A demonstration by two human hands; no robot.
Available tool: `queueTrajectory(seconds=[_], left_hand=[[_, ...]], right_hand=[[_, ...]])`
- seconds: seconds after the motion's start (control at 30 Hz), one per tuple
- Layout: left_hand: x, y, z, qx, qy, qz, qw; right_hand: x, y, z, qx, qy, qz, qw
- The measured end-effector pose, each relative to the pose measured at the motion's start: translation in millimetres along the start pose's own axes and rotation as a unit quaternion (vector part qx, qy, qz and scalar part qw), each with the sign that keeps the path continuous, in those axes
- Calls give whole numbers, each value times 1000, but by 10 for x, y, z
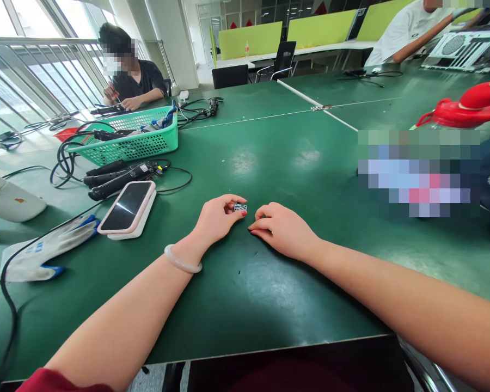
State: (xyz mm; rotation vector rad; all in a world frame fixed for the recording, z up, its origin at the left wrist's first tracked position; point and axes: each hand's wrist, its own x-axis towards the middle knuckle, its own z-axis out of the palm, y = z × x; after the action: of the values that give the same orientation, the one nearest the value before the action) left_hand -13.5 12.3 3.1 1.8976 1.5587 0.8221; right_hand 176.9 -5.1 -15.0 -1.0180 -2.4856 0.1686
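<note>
My left hand point(215, 220), with a pale bangle point(182, 262) at its wrist, pinches a small rectangular grey-and-white part point(240, 207) between thumb and fingers. The part has dark slots or lines on its face; its exact kind is too small to tell. Just to the right, my right hand point(283, 228) rests low over the green table point(277, 294) with thumb and fingers drawn together in a pinch. Whatever its fingertips may hold is too small or hidden. A narrow gap separates the two hands. Tiny dark specks lie on the table below them.
A phone point(128, 207) lies on a white box beside a work glove point(53, 247). Behind are black handled tools point(118, 179) with cables and a green basket point(136, 144). A red-lidded container point(453, 111) stands at right. Two people sit across the table, one near a computer case point(465, 49).
</note>
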Motion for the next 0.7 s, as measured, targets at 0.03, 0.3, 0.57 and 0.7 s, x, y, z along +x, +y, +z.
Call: queueTrajectory(seconds=[0.03, 0.3, 0.57, 0.7], left_hand=[[0, 6, -1, 2, -1, -1, 1000], [-18, 14, 22, -16, -42, -5, 999], [-18, 32, 10, 1, -44, -6, 999], [-20, 32, 12, 8, -47, -7, 999]], right_hand=[[0, 7, -6, 4, 1, 5, 1000], [-41, 111, -120, 70, 13, 50, 996], [-63, 135, -147, -8, 6, 93, 996], [-67, 89, -129, 6, 4, 57, 998]])
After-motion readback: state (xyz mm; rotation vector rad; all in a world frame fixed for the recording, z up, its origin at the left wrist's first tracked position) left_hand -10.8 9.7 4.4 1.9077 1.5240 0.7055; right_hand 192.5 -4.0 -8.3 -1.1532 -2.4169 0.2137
